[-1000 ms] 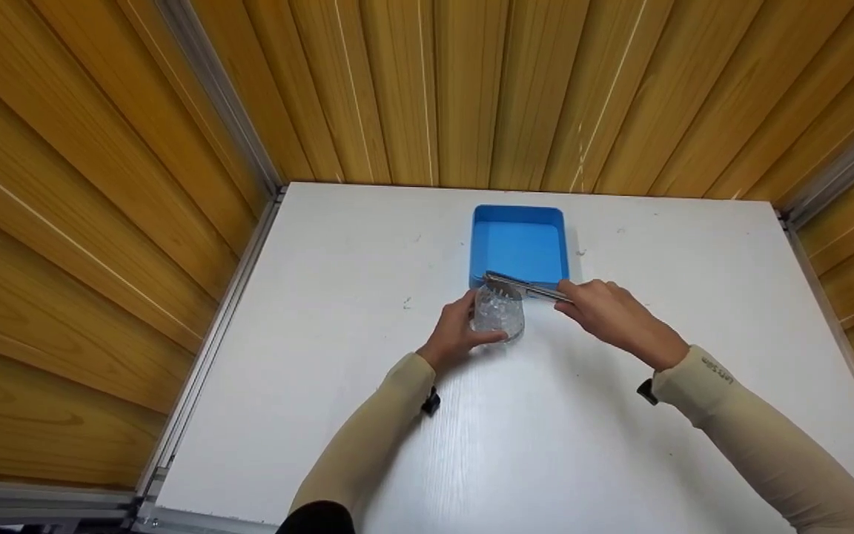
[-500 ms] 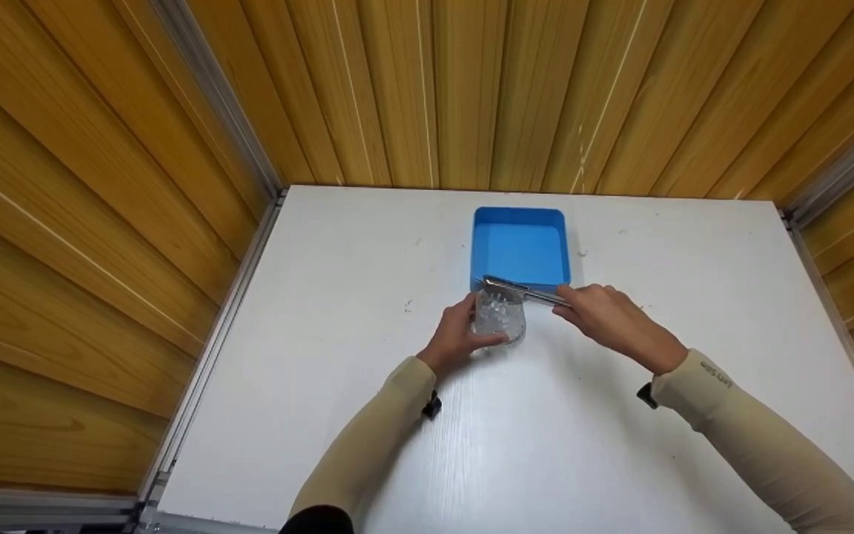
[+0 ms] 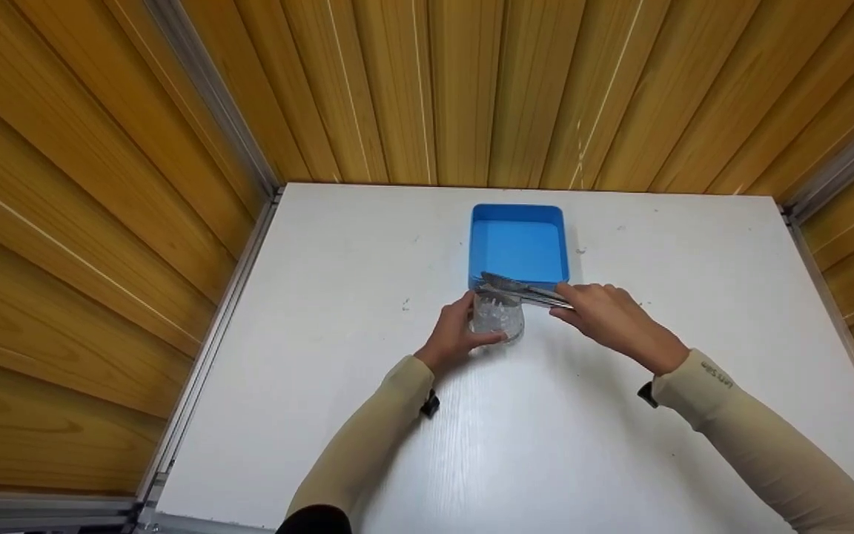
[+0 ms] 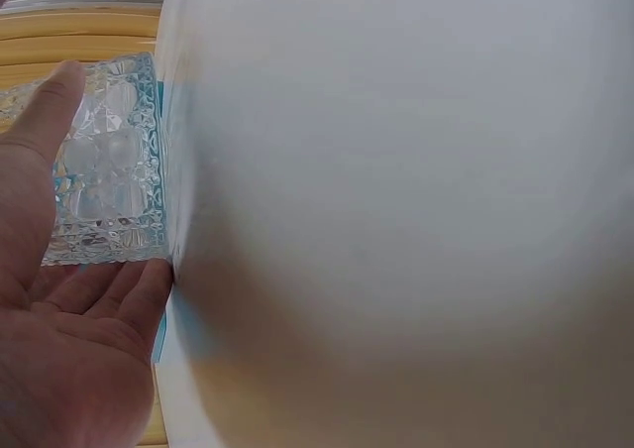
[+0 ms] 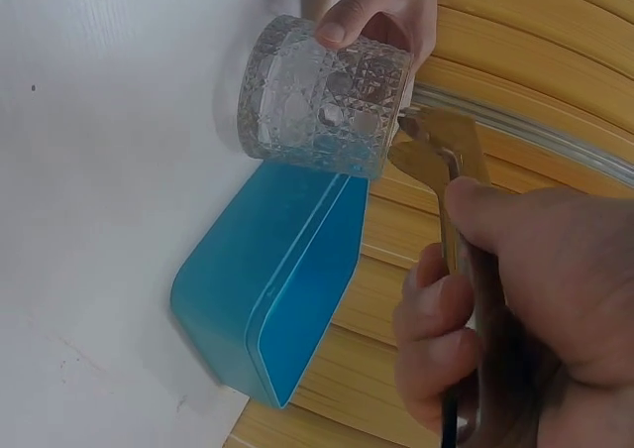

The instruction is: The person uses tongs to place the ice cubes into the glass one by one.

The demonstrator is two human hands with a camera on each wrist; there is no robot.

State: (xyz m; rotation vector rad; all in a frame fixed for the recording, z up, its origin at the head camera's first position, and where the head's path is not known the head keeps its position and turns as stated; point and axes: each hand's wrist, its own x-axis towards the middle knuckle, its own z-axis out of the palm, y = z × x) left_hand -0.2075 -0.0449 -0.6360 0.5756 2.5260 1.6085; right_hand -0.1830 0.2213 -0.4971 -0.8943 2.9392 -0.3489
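Observation:
A clear cut-glass tumbler (image 3: pixel 497 320) stands upright on the white table, with a faceted pattern over its wall in both wrist views. My left hand (image 3: pixel 451 337) grips it from the left, thumb (image 4: pixel 52 111) on the near side and fingers around the far side. In my right hand (image 3: pixel 616 325) is a pair of metal tongs (image 5: pixel 453 185), held between thumb and curled fingers. The toothed ends of the tongs are right at the tumbler's mouth, spread a little apart. What lies inside the tumbler is blurred.
Just beyond the tumbler is an open blue rectangular box (image 3: pixel 520 248), its near wall partly behind the tongs. Wood-patterned panels (image 3: pixel 464 89) rise at the table's back and sides. Small marks (image 3: pixel 406 304) dot the white tabletop (image 3: pixel 338 297).
The ends of the tongs have spread slightly over the tumbler's mouth. Both hands and the tumbler stay in nearly the same place.

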